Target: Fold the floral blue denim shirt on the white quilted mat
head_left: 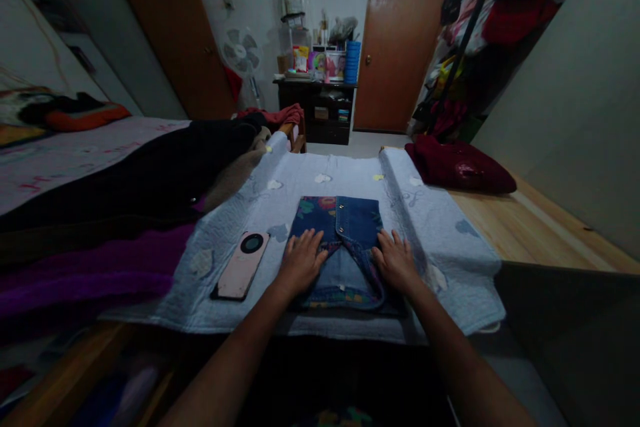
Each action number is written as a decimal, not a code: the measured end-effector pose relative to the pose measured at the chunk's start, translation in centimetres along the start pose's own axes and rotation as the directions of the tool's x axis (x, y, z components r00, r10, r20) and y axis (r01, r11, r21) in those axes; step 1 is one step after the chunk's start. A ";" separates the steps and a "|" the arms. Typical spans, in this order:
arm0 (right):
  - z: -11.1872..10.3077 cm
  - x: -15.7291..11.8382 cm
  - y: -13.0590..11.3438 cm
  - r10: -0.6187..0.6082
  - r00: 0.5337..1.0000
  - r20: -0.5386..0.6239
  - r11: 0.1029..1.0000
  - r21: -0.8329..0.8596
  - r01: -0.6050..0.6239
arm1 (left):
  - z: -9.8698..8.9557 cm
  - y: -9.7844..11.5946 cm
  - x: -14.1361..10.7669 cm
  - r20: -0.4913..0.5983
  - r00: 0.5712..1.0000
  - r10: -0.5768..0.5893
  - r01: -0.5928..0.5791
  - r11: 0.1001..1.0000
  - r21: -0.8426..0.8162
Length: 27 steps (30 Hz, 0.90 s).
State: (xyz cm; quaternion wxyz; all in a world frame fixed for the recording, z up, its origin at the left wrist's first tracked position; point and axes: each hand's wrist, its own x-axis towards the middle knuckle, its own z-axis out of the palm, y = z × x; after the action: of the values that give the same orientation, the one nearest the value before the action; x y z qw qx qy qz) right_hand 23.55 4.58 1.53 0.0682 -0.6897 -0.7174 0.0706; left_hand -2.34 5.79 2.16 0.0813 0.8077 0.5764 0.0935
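Note:
A folded blue denim garment (357, 213) with floral patches and snap buttons lies on a pale blue quilted cloth (345, 170). My left hand (303, 260) rests on the garment's left side, fingers spread, holding nothing. On its right edge lies my right hand (396, 260), also with the fingers apart and empty. Left of my left hand, a pink phone (243, 267) with a round black camera ring lies on the cloth.
Dark and purple fabrics (145, 257) are heaped at the left. A dark red folded item (463, 167) sits on the wooden surface (525, 220) at the right. Beyond stand a fan (241, 50), a dark cabinet (320, 107) and a brown door (400, 47).

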 end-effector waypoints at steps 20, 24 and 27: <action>1.6 -3.3 -3.1 -0.191 0.981 -0.043 0.980 0.046 0.193 | 1.6 0.2 -2.6 -0.072 0.995 -0.075 0.076 0.997 0.013; 1.8 -4.5 -2.1 -0.242 0.969 -0.050 0.969 0.039 0.244 | 1.1 -0.1 -1.7 -0.066 0.992 -0.107 0.099 0.988 -0.123; 2.1 -5.3 -1.4 -0.278 0.957 -0.082 0.959 0.030 0.281 | 0.5 0.1 -0.7 -0.051 0.982 -0.183 0.171 0.966 -0.193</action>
State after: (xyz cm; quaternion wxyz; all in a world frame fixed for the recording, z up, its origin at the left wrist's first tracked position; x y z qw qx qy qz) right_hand 21.94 -0.74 -0.26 0.1195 -0.5820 -0.8029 0.0484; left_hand -2.38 5.08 1.61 0.1454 0.7380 0.6373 0.1673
